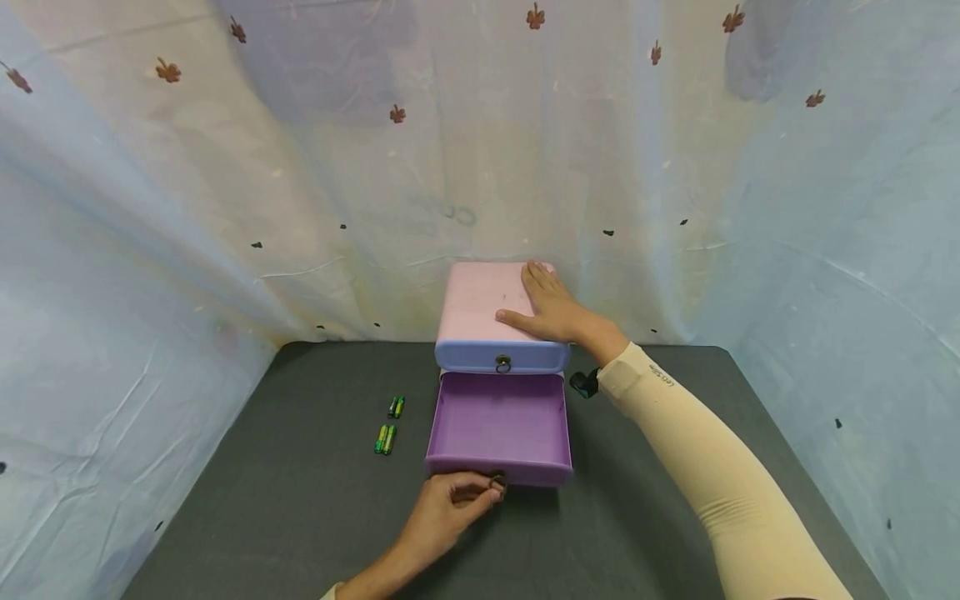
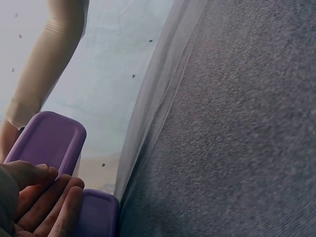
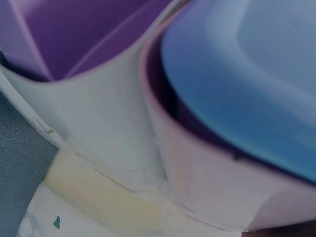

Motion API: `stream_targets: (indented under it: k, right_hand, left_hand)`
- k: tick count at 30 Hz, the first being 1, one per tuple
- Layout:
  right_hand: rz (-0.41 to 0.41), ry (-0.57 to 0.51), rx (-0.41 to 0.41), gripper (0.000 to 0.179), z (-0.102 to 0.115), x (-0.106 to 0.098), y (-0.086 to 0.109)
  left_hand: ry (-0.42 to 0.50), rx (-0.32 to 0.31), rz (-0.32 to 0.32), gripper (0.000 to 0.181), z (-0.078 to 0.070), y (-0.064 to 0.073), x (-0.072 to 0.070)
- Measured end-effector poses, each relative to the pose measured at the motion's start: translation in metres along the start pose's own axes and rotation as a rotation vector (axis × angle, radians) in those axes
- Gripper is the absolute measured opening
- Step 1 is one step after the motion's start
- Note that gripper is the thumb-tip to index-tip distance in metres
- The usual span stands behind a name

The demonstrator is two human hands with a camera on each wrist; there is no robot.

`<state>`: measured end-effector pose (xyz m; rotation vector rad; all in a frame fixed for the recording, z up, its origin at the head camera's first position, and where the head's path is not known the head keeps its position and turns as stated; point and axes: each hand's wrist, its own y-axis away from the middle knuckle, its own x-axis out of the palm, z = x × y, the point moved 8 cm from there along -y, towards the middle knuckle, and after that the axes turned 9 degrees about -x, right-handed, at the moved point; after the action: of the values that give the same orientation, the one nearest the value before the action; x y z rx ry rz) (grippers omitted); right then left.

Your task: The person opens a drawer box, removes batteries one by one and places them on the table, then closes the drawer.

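A small drawer unit has a pink top (image 1: 480,300) and a blue upper drawer (image 1: 465,357) that is pushed in. Below it the purple drawer (image 1: 502,417) is pulled out, with nothing lying in it. My left hand (image 1: 450,508) pinches the ring pull (image 1: 498,481) on the purple drawer's front; in the left wrist view, the fingers partly cover that front (image 2: 52,140). On the pink top my right hand (image 1: 555,308) rests flat with its fingers spread. The right wrist view shows the blue drawer front (image 3: 276,64) and the purple drawer's side (image 3: 89,34) close up.
Left of the drawer unit, several green and yellow batteries (image 1: 386,439) lie in two pairs on the dark grey table (image 1: 300,500). A patterned pale curtain (image 1: 375,183) hangs behind the table and at both sides. A black object (image 1: 583,383) shows beside the right wrist.
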<state>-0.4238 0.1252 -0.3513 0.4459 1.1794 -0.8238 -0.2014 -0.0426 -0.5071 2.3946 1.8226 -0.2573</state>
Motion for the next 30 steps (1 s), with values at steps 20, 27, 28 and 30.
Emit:
stream_targets:
  k: [20, 27, 28, 30]
  right_hand:
    - [-0.012, -0.008, -0.012, 0.111, 0.000, 0.000, -0.001]
    - [-0.006, -0.003, -0.008, 0.112, -0.002, 0.001, -0.002]
    - [-0.007, -0.007, -0.007, 0.112, -0.002, 0.001, -0.002]
    - [-0.011, -0.009, -0.005, 0.112, -0.002, 0.001, -0.002]
  left_hand:
    - [0.019, 0.019, -0.012, 0.011, -0.006, -0.013, -0.005]
    - [0.016, 0.007, -0.018, 0.011, -0.002, -0.020, -0.007]
    - [0.021, 0.013, -0.015, 0.012, -0.002, -0.020, -0.007]
    - [0.032, 0.021, -0.012, 0.013, -0.002, -0.021, -0.007]
